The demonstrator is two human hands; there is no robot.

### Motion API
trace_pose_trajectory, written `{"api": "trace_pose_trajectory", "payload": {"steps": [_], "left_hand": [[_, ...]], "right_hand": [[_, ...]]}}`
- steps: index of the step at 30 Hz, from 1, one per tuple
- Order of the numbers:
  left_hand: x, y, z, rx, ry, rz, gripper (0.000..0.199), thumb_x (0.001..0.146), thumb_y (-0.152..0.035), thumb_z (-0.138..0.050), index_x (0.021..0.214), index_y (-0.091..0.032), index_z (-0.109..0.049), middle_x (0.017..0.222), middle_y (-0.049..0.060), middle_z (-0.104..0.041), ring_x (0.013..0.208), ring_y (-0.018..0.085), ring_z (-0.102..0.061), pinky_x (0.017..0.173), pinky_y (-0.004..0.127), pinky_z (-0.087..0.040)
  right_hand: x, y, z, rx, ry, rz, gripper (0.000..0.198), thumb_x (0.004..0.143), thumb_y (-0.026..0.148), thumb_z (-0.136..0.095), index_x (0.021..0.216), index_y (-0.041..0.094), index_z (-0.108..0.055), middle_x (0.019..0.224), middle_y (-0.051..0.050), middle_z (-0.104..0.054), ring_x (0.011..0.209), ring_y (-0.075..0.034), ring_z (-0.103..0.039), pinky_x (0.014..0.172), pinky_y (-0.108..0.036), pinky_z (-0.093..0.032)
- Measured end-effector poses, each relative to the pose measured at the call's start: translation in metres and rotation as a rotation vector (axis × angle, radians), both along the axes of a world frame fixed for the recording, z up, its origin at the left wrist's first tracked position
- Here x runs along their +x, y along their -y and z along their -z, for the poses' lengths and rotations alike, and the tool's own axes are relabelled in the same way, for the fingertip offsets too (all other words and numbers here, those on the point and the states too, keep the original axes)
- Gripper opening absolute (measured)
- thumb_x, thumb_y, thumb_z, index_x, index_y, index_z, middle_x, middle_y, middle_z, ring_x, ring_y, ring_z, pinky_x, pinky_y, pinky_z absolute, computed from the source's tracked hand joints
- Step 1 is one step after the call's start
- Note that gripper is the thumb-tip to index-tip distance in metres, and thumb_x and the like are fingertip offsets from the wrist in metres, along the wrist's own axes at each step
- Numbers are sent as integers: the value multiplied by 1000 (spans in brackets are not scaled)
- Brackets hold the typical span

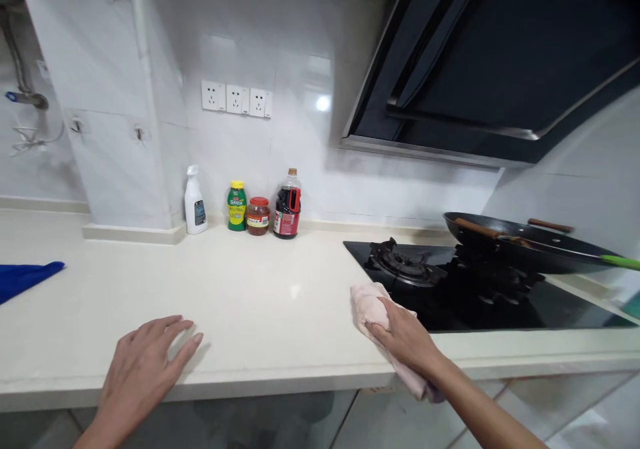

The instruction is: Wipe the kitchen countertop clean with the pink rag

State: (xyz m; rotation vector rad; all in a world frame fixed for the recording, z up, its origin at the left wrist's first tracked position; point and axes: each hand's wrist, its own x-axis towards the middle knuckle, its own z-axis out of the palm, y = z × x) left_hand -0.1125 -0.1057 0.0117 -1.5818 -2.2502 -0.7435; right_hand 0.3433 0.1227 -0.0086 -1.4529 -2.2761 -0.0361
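My right hand (pixel 403 334) is closed on a pale pink cloth (pixel 369 302). The cloth is bunched on the white countertop (pixel 250 315) at the left front corner of the black gas stove (pixel 440 309), and one end hangs over the counter's front edge. My left hand (pixel 147 355) is near the front edge on the left, holding nothing, with its fingers apart and bent a little. Whether its fingertips touch the counter I cannot tell.
Against the wall stand a white spray bottle (pixel 195 202), a green bottle (pixel 237 207), a red-lidded jar (pixel 258 217) and a dark sauce bottle (pixel 287 212). A wok (pixel 540 249) rests on the right burner below the range hood (pixel 480 55). A blue cloth (pixel 25 279) lies far left.
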Motion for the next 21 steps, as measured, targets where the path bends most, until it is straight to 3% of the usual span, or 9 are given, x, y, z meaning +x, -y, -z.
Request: {"api": "trace_pose_trajectory", "payload": {"steps": [8,14,18,21], "left_hand": [[-8,-3,9,25,-7,9,49,82,-67,-48,106,-37,-77,121,3,-76,118,34,-65,96,51,-49],[-10,-5,10,81,-38,-2,50,82,-72,-45,101,-39,-77,116,2,-77,112,33,-68,89,52,-53],[-10,-4,9,136,-118,36,51,88,-71,-47,101,-32,-77,112,4,-78,105,31,-71,84,47,-53],[-10,-2,7,183,-207,71,45,92,-64,-49,102,-30,-77,111,5,-79,102,29,-72,80,43,-53]], "right_hand": [[-46,-105,-11,-54,-1,-17,62,91,48,-52,139,9,-52,139,-19,-59,128,-32,-56,107,-41,-41],[-93,-182,-17,-112,-57,28,70,89,53,-60,140,5,-51,140,-24,-57,128,-37,-55,107,-44,-40],[-109,-192,-23,-146,-121,-39,72,83,51,-68,139,9,-51,139,-22,-58,128,-36,-55,105,-41,-43],[-113,-167,-26,-166,-160,-171,58,84,36,-61,137,17,-50,132,-14,-63,117,-29,-61,99,-38,-47]]}}
